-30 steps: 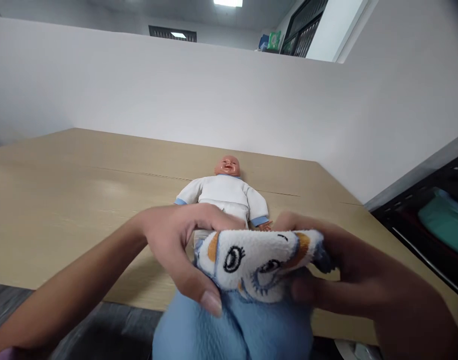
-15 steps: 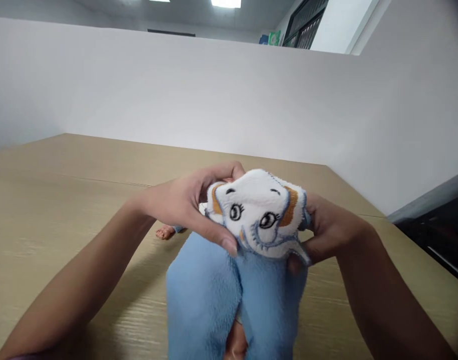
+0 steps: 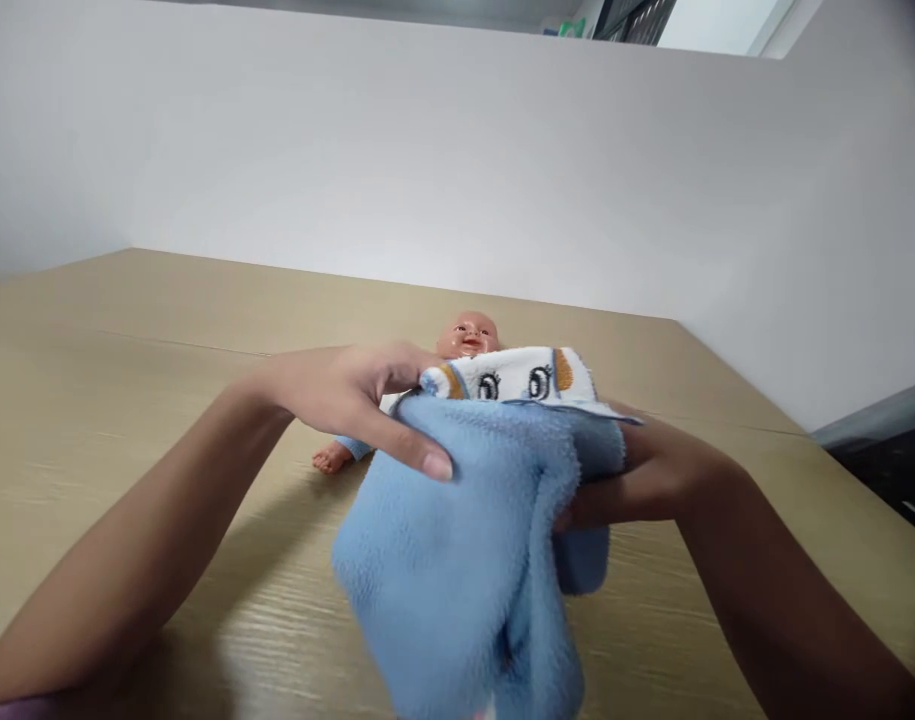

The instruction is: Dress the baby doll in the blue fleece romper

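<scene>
Both my hands hold a light blue fleece doll garment [image 3: 457,520] with a white patch [image 3: 513,380] bearing an embroidered animal face with orange ears. My left hand [image 3: 359,400] grips its upper left edge, thumb lying on the blue cloth and fingers hidden behind. On the other side, my right hand [image 3: 644,475] has hold of the cloth, its fingertips tucked into the folds. Behind the garment lies a baby doll; its head [image 3: 468,335] shows above the patch, and one small doll hand [image 3: 331,458] in a blue sleeve sticks out at the left. The cloth hides most of the doll's body.
The doll lies on a wide wood-grain table [image 3: 112,400]. A pale wall or partition [image 3: 397,150] rises behind it. A dark object [image 3: 899,460] stands beyond the table's right edge.
The patch has folded back and away, so less of the animal face shows. More blue cloth is lifted and bunched, and the doll's head has come into view. My view has tilted down.
</scene>
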`<act>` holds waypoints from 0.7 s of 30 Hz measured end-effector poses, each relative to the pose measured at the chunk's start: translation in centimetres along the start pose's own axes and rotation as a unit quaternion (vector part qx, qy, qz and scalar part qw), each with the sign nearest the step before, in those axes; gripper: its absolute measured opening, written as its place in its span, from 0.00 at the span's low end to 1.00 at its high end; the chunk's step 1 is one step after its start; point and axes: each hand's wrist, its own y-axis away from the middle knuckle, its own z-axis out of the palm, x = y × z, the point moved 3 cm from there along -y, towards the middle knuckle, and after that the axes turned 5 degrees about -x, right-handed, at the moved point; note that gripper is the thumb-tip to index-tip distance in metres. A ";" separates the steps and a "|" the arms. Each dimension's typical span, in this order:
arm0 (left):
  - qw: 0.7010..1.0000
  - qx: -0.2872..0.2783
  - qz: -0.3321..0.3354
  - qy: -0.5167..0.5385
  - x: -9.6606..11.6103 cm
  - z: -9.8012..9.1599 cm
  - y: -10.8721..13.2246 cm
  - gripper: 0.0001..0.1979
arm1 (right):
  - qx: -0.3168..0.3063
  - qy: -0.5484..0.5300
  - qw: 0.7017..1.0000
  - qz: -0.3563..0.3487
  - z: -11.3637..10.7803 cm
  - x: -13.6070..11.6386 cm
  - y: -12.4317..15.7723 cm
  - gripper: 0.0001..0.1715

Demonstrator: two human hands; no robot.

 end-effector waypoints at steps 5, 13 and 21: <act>0.997 0.047 0.050 -0.035 0.1 0.1 -0.4 0.12 | -0.122 0.002 0.993 -0.005 0.7 1.0 -0.7 0.22; 0.999 -0.031 -0.011 0.010 0.1 0.9 -0.6 0.26 | -0.075 -0.019 0.993 -0.090 0.6 -0.3 -0.8 0.15; 0.995 0.009 0.016 0.098 0.0 0.6 0.8 0.12 | -0.071 0.002 0.997 -0.024 0.7 0.2 -0.5 0.14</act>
